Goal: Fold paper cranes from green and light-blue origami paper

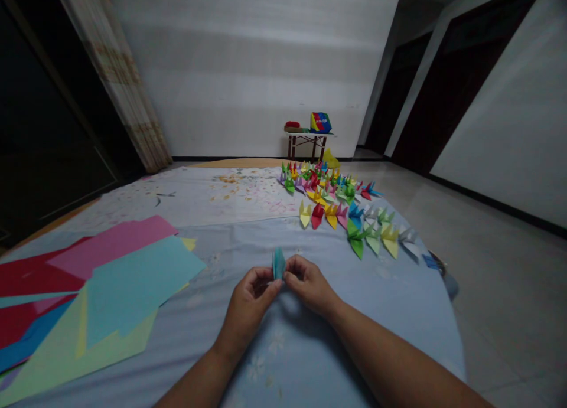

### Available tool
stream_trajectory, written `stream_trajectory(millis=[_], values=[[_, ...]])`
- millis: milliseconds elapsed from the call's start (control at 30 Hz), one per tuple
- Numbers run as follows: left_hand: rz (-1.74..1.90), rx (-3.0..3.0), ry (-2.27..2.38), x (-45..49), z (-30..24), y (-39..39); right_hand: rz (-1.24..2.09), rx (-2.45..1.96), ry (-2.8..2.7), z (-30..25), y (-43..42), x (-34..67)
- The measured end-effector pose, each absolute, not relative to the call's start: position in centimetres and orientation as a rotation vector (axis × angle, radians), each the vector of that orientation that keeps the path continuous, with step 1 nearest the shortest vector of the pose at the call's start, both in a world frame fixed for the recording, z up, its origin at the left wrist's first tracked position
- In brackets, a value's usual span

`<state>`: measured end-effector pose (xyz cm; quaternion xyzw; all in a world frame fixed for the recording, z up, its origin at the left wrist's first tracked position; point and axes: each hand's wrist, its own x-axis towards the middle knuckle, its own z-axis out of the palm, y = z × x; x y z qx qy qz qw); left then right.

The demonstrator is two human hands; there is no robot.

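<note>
A small piece of folded light-blue paper stands upright between my two hands, above the blue tablecloth. My left hand pinches its lower left side between thumb and fingers. From the other side, my right hand grips the lower right edge with thumb and bent forefinger. The paper looks narrow, with several layers pressed together. Its lowest part is hidden behind my fingertips.
Coloured paper sheets lie overlapping at the left. Many folded paper cranes stand in rows at the right and back right of the round table. Beyond it, a small stand holds a colourful box by the wall.
</note>
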<state>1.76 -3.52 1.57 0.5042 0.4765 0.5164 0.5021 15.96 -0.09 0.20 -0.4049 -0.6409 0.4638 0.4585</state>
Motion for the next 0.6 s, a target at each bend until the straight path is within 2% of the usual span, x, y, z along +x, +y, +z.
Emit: stream_trajectory(millis=[600], values=[[1.399, 1.281, 1.196, 1.59, 1.19, -3.54, 1.344, -0.879, -1.446, 0.39, 0.01, 15.96]])
